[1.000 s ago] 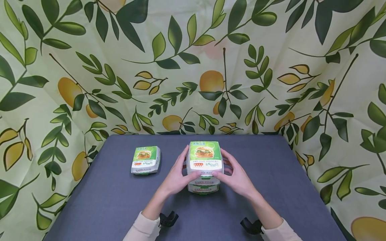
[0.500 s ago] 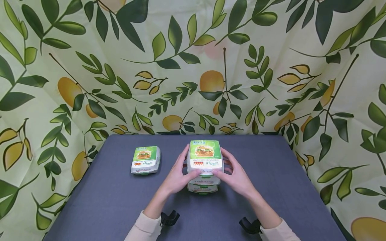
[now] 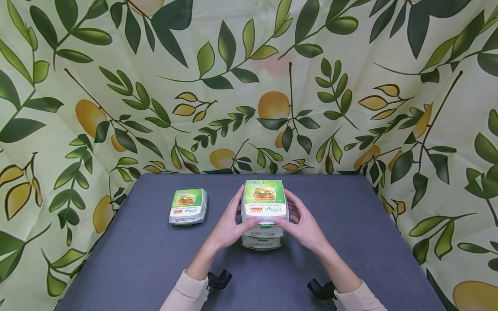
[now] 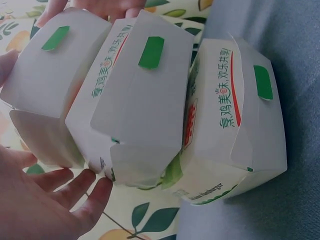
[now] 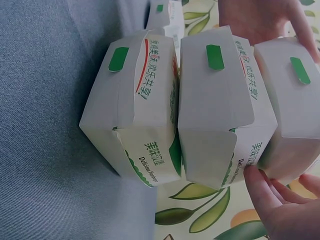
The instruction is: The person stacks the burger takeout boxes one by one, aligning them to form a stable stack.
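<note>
Three hamburger boxes stand stacked, a little out of line with each other. Between my hands is the top hamburger box [image 3: 264,198], with its burger picture facing up. My left hand [image 3: 228,230] holds it from the left, thumb on the front edge. On the opposite side my right hand [image 3: 305,226] grips it the same way. The middle box [image 4: 147,85] sits beneath, and fingertips of both hands come close to or touch its sides in the wrist views. The bottom box [image 5: 145,95] rests on the table. Fingers behind the top box are partly hidden.
A single hamburger box [image 3: 188,206] lies on the blue-grey tablecloth [image 3: 155,259] left of the stack. Behind and beside the table hangs a leaf-and-fruit patterned cloth [image 3: 241,129]. Black wrist mounts [image 3: 219,280] sit on both wrists.
The top box has shifted very slightly upward in the head view. Both hands keep their hold with hardly any movement, and the single box at left stays put.
</note>
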